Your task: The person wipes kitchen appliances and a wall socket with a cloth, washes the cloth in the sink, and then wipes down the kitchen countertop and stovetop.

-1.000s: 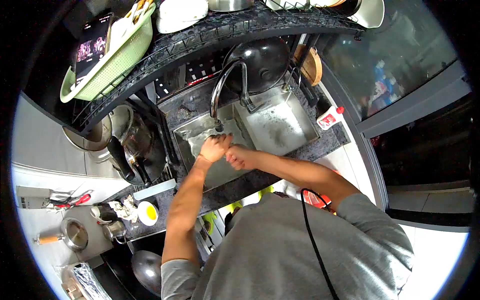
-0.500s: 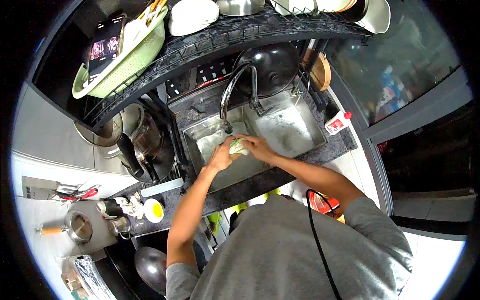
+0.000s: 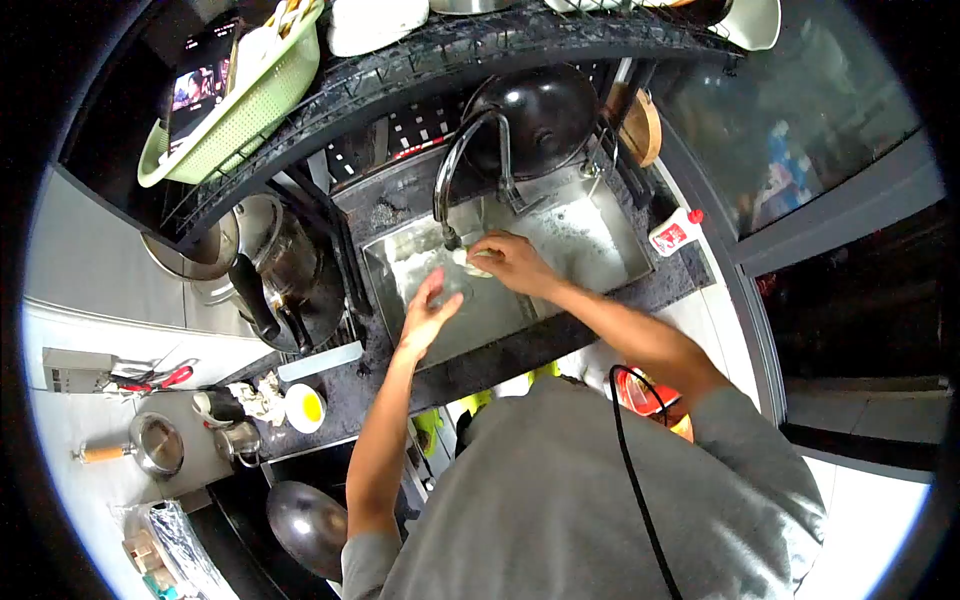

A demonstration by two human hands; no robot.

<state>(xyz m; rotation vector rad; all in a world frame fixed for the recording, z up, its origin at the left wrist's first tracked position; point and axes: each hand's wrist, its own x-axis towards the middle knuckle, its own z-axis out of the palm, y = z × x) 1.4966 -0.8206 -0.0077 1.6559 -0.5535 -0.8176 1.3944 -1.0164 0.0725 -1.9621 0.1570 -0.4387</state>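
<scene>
Over the left basin of the steel sink (image 3: 480, 345), my left hand (image 3: 430, 315) is held with its fingers apart and nothing in it. My right hand (image 3: 510, 262) grips a pale, whitish-green cloth-like item (image 3: 468, 262) just below the spout of the curved chrome faucet (image 3: 447, 175). Most of that item is hidden by the fingers. Suds and water lie in the right basin, and the water in the left basin looks cloudy.
A rack above holds a green basket (image 3: 235, 120) and a phone (image 3: 200, 88). A dark lid (image 3: 535, 110) leans behind the faucet. Pots (image 3: 285, 260) stand left, a white bottle (image 3: 673, 234) right, and a bowl (image 3: 305, 408) lower left.
Both hands were together on the pale item half a second ago. Now my left hand has let go and moved down and left, while my right hand keeps hold of it beneath the spout.
</scene>
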